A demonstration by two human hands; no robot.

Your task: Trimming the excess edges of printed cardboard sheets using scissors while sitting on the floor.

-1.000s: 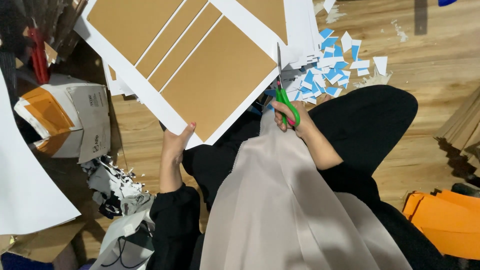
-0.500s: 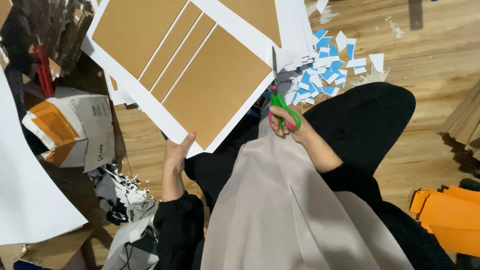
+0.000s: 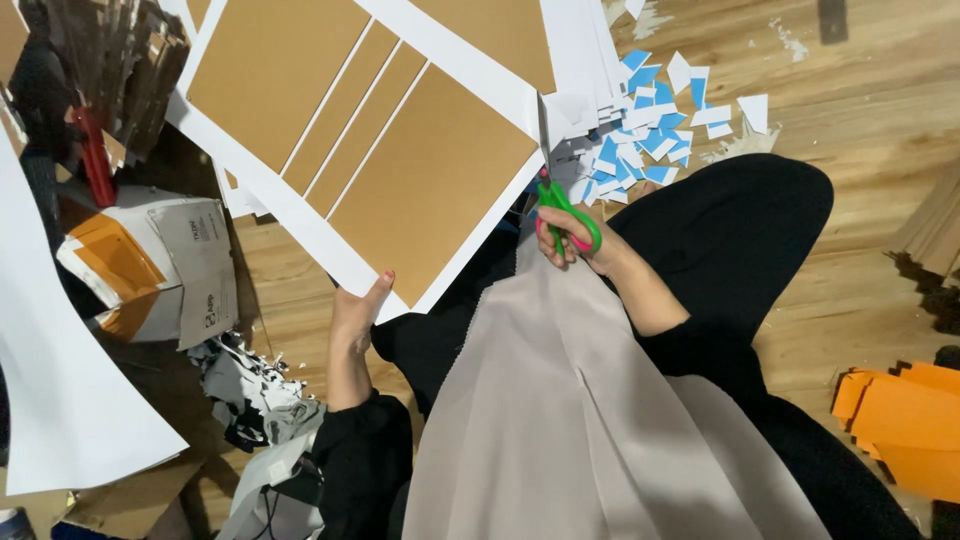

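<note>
— Head view: where is the sheet (image 3: 400,160)?
— Above the lap, brown panels with white borders; the left hand (image 3: 355,315) has its fingers clamped on the lower edge.
— And the right hand (image 3: 570,240)?
— Its fingers are closed through the green scissors (image 3: 560,195), blades at the sheet's right edge, near blue-and-white scraps (image 3: 650,130) on the floor.

we see here a craft or packaging workshop, with work done on the wooden floor (image 3: 860,290). many blue and white paper scraps (image 3: 650,130) lie on it, beside stacks of cardboard strips (image 3: 935,230), orange card pieces (image 3: 900,420), an open cardboard box (image 3: 150,265) and large white sheets (image 3: 60,400).
</note>
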